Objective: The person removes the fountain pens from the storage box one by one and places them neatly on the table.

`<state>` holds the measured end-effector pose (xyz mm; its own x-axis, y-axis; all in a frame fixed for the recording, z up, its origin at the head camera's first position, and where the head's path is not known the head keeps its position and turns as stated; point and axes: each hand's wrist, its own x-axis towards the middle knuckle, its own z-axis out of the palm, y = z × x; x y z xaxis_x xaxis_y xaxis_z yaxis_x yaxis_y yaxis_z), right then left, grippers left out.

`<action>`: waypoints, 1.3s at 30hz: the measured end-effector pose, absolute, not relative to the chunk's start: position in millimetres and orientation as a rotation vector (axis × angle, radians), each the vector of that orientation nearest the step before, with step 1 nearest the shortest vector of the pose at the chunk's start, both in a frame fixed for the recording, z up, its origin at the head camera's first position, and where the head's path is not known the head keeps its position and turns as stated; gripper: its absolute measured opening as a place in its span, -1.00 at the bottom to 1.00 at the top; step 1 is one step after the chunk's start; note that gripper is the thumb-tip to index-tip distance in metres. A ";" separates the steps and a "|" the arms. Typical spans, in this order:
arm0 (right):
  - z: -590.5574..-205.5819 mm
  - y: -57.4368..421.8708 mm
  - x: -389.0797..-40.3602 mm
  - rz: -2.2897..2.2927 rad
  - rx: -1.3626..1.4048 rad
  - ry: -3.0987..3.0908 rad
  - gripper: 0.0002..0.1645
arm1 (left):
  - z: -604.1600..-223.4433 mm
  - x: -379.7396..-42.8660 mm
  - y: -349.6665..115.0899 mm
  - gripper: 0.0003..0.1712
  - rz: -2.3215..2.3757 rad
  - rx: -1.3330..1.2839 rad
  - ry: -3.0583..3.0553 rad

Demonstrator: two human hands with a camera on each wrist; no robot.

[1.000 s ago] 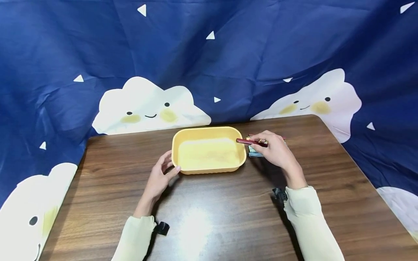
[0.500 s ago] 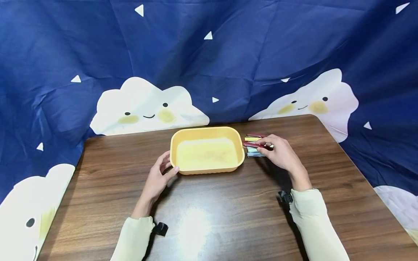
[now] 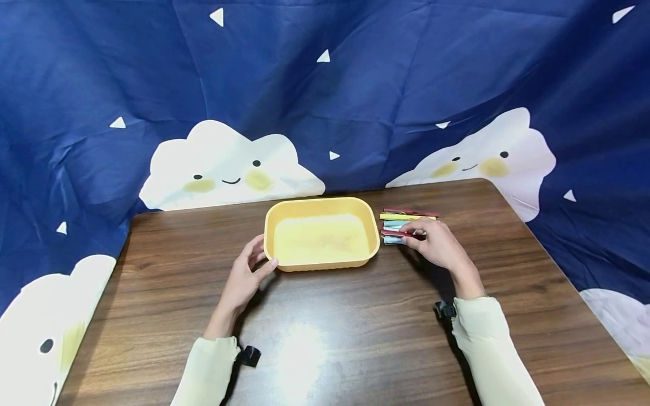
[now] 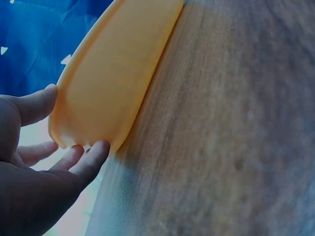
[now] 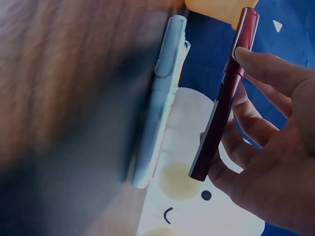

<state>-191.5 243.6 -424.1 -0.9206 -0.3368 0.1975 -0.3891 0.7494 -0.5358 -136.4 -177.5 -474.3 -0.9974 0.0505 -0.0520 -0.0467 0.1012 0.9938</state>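
In the head view, my right hand [image 3: 440, 243] pinches a capped dark red pen [image 3: 393, 232] between thumb and fingers. The right wrist view shows this pen [image 5: 216, 118] raised clear of the table, a light blue pen [image 5: 158, 103] lying beyond it. Several pens lie side by side under and behind the hand, among them a yellow pen [image 3: 406, 217] and another dark red pen [image 3: 413, 212]. Just left of them stands a yellow plastic box [image 3: 325, 266] with nothing inside. My left hand [image 3: 244, 280] holds its front left corner, thumb at the front and fingers along the side.
The brown wooden table [image 3: 345, 338] carries a bright glare spot near the front. A blue cloth [image 3: 284, 67] with white clouds hangs behind the table's back edge. Each wrist bears a small black camera.
The right hand has moved right and towards the front with the dark red pen, from the box's rim to over the other pens. The left hand stays at the box.
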 end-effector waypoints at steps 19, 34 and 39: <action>-444.4 253.1 -198.1 0.861 0.588 -2.994 -0.88 | -473.3 -135.1 -176.2 -0.23 2.079 0.006 2.255; -451.7 259.9 -202.3 0.864 0.562 -3.025 -0.88 | -475.8 -134.9 -175.8 -0.22 2.091 0.007 2.255; -452.7 261.8 -202.2 0.906 0.525 -3.018 -0.85 | -476.1 -135.0 -175.2 -0.22 2.087 -0.001 2.262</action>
